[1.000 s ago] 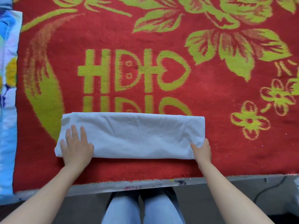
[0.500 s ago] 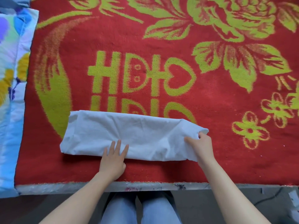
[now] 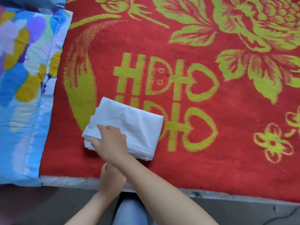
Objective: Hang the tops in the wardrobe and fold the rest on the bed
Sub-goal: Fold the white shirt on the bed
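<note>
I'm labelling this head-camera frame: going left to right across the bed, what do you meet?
First the blue patterned quilt → folded white cloth → small yellow flower motif woven into the red blanket.

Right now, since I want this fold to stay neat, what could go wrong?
The folded white cloth has loose stacked layers at its left edge under the right hand; lifting off may let them spring open. It lies askew on the red flowered blanket, so the next fold may come out crooked.
</note>
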`<state>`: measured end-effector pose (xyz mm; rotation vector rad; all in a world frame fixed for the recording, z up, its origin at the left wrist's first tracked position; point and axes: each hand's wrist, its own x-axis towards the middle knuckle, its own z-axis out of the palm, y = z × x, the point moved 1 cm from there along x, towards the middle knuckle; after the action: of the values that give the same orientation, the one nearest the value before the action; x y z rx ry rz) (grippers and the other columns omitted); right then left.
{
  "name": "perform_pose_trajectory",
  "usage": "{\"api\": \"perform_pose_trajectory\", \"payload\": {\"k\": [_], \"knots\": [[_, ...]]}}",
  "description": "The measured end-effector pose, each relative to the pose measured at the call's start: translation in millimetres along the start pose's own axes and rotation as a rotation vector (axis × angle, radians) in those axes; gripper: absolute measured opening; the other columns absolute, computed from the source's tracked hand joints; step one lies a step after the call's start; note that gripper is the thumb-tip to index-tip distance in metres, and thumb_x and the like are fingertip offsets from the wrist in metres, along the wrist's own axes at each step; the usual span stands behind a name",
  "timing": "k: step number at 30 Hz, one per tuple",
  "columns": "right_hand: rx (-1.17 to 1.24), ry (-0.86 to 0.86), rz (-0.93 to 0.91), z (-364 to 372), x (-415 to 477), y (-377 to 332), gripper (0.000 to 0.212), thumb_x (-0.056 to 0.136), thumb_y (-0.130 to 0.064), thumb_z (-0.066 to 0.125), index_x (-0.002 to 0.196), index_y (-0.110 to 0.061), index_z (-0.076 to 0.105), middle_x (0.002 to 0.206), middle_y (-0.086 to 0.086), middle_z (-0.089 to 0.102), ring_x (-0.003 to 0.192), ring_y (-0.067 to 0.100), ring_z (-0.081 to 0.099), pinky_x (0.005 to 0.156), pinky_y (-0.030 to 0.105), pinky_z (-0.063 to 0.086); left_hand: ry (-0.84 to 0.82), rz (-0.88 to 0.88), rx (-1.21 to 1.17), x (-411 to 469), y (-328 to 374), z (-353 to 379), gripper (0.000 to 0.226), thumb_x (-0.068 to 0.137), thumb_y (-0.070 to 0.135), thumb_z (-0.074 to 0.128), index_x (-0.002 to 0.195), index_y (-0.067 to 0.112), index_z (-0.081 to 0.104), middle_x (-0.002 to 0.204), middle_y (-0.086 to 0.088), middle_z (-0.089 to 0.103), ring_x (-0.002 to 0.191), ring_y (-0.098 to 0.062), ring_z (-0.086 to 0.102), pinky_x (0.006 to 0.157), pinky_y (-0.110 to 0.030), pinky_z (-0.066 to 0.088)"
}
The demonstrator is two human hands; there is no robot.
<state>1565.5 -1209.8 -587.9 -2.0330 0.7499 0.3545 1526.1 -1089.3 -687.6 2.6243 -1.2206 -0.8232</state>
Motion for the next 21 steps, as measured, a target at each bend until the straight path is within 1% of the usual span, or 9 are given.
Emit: {"api": "perform_pose_trajectory", "payload": {"k": [3,5,7,10,13,15,17,19,21], "knots": [[-0.138,0.100,0.132,6.9,-11.7,59.6,0.045,0.093,-0.025,0.048,0.135,-0.010,0.044,0.137,0.015,0.041,0.128,0.031,0.035,0.098,0.043,0.032,0.184,0.018,0.032,3.7,-4.7,-11.5,0.062,0.047,0.007,0.083,0.099,0.012,0.050,0.087,-0.014,0.064,0.088,-0.025,0.049,0.064,-0.040,0.049],[-0.303,0.267,0.110,6.6,-17.9,94.7,0.043,0.076,-0.023,0.068,0.115,-0.008,0.060,0.115,0.015,0.057,0.108,0.033,0.055,0.079,0.040,0.048,0.225,-0.051,0.071,11.8,-16.0,-14.7,0.073,0.040,0.002,0.086,0.102,0.012,0.049,0.096,-0.018,0.062,0.095,-0.027,0.045,0.068,-0.044,0.047],[-0.468,0.261,0.086,10.9,-25.5,122.0,0.054,0.051,-0.028,0.081,0.100,-0.015,0.061,0.098,0.006,0.061,0.089,0.027,0.062,0.058,0.032,0.050,0.226,-0.045,0.165,25.2,-23.8,-24.2,0.081,0.043,0.001,0.083,0.115,0.013,0.047,0.114,-0.023,0.059,0.109,-0.032,0.044,0.079,-0.048,0.041],[-0.589,0.138,-0.051,25.1,-33.9,147.6,0.079,0.041,-0.038,0.085,0.110,-0.024,0.049,0.116,0.007,0.058,0.105,0.031,0.058,0.064,0.036,0.052,0.141,0.034,0.330,53.5,-39.8,-38.0,0.101,0.041,0.001,0.081,0.132,0.017,0.039,0.131,-0.023,0.052,0.120,-0.037,0.043,0.087,-0.053,0.036],[-0.639,0.143,-0.042,32.7,-31.9,154.8,0.085,0.038,-0.024,0.086,0.113,-0.026,0.046,0.121,0.010,0.055,0.112,0.034,0.050,0.068,0.040,0.052,0.009,0.079,0.363,75.2,-62.5,-48.4,0.110,0.033,0.017,0.090,0.131,0.020,0.040,0.126,-0.023,0.055,0.113,-0.040,0.052,0.082,-0.061,0.042],[-0.633,0.187,-0.021,34.2,-29.4,155.1,0.084,0.037,-0.010,0.082,0.112,-0.024,0.046,0.119,0.009,0.049,0.110,0.031,0.043,0.066,0.042,0.052,-0.010,0.089,0.309,82.9,-73.6,-51.3,0.105,0.037,0.034,0.092,0.129,0.021,0.046,0.128,-0.025,0.053,0.115,-0.042,0.050,0.082,-0.065,0.041],[-0.631,0.209,-0.022,34.2,-27.6,156.7,0.084,0.035,-0.004,0.079,0.110,-0.022,0.047,0.117,0.009,0.047,0.108,0.031,0.041,0.062,0.044,0.052,0.077,-0.065,0.130,84.8,-75.9,-60.7,0.084,0.061,0.046,0.082,0.134,0.020,0.049,0.140,-0.024,0.041,0.128,-0.043,0.037,0.095,-0.063,0.033],[-0.615,0.214,-0.036,33.9,-27.5,158.1,0.082,0.034,0.000,0.078,0.107,-0.021,0.047,0.114,0.009,0.046,0.105,0.031,0.041,0.059,0.041,0.051,0.143,-0.348,-0.099,91.3,-77.2,-67.5,0.067,0.083,0.038,0.067,0.140,0.015,0.041,0.146,-0.020,0.033,0.133,-0.039,0.030,0.103,-0.054,0.028],[-0.588,0.229,-0.056,35.2,-25.5,158.5,0.078,0.036,0.003,0.075,0.105,-0.020,0.047,0.112,0.009,0.045,0.103,0.030,0.041,0.059,0.038,0.050,0.205,-0.468,-0.290,99.5,-79.5,-73.1,0.054,0.088,0.023,0.061,0.137,0.009,0.043,0.137,-0.020,0.046,0.125,-0.039,0.041,0.100,-0.049,0.035]]}}
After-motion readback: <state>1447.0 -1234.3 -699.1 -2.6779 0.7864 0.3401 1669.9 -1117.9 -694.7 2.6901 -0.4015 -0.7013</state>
